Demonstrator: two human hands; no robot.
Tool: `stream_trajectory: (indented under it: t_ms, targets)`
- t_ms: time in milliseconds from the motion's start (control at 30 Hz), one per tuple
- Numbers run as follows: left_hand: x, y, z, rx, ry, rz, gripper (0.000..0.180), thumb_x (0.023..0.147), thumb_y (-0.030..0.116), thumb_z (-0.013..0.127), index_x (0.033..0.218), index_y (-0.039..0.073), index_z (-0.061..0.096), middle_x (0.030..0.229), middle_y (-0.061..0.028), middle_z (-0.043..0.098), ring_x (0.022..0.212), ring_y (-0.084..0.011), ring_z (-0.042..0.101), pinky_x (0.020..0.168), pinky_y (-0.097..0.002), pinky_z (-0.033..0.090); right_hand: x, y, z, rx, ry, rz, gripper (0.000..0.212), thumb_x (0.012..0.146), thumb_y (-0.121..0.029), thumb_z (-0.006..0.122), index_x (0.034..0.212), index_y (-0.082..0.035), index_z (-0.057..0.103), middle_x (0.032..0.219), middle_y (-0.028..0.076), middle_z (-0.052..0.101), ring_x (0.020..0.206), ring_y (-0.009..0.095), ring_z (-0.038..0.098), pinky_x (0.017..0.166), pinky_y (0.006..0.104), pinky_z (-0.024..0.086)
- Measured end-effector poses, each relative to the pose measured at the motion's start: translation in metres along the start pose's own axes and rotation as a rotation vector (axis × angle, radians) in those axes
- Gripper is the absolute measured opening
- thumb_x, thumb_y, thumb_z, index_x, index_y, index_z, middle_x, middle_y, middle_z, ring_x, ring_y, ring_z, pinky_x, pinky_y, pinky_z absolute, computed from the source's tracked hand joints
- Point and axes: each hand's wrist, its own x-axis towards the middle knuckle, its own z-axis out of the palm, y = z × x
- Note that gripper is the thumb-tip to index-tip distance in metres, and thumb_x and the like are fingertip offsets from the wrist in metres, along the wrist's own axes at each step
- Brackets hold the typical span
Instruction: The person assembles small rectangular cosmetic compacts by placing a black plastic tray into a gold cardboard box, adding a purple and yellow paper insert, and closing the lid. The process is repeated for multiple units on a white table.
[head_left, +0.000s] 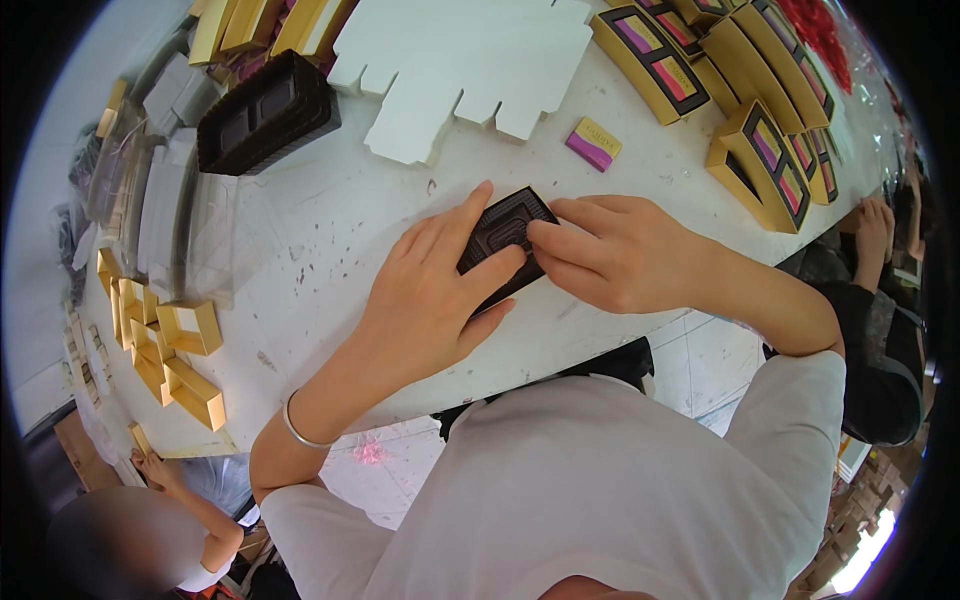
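A dark brown moulded plastic tray is tilted between my hands, just above or on the white table. My left hand grips it along its left and lower side, the index finger reaching over its face. The fingers of my right hand are closed on the tray's right end and partly hide it. Whether a small piece is also pinched there I cannot make out. Beyond my hands lies a small gold-and-purple packet. A stack of similar brown trays stands at the far left.
A stack of white die-cut card lies at the back. Gold boxes with filled brown trays crowd the far right. Several gold box frames and clear plastic covers sit on the left. Other people's hands show at the sides.
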Motion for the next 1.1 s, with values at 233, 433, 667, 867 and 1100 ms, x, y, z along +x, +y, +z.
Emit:
stream_trajectory:
  t_ms: [233,433,667,867,1100]
  targets:
    - [-0.006,-0.005,0.004,-0.009,0.062,0.053,0.028,0.069,0.008,0.073,0.096,0.007,0.065,0.137,-0.0226,0.044,0.111,-0.0371,0.054,0.091,-0.0418,0.044,-0.018,0.01,0.01,0.818,0.156,0.374,0.06,0.073,-0.008,0.075,0.127,-0.004,0.049,0.138,0.015,0.042,0.112,0.031,0.053,0.091,0.0383,0.047]
    - [-0.004,-0.008,0.003,-0.026,0.039,0.058,0.027,0.069,0.01,0.074,0.094,0.007,0.064,0.137,-0.023,0.044,0.113,-0.0381,0.053,0.093,-0.0429,0.043,-0.015,0.001,0.036,0.717,0.237,0.402,0.074,0.069,-0.004,0.076,0.134,-0.005,0.04,0.137,0.014,0.045,0.121,0.032,0.047,0.1,0.0407,0.039]
    - [0.011,0.006,0.006,0.051,-0.003,-0.005,0.033,0.069,0.018,0.077,0.092,0.007,0.055,0.135,-0.0241,0.045,0.113,-0.0403,0.051,0.096,-0.0476,0.04,-0.005,-0.003,0.032,0.776,0.226,0.469,0.076,0.07,-0.006,0.076,0.136,-0.006,0.038,0.131,0.012,0.049,0.12,0.032,0.045,0.1,0.0416,0.037]
    - [0.007,0.005,0.008,0.06,0.054,0.029,0.03,0.071,0.023,0.076,0.088,0.006,0.058,0.135,-0.0253,0.044,0.115,-0.0413,0.05,0.096,-0.0503,0.04,-0.005,-0.01,0.034,0.754,0.33,0.478,0.068,0.07,-0.012,0.077,0.128,-0.003,0.043,0.12,0.013,0.053,0.115,0.034,0.047,0.101,0.0433,0.037]
    - [0.004,0.004,-0.004,0.04,-0.021,-0.02,0.019,0.074,0.022,0.072,0.081,0.009,0.061,0.132,-0.018,0.05,0.116,-0.0375,0.05,0.098,-0.0521,0.039,-0.004,-0.009,0.038,0.591,0.297,0.443,0.056,0.069,-0.014,0.078,0.116,-0.004,0.048,0.114,0.013,0.055,0.113,0.032,0.048,0.103,0.0456,0.034]
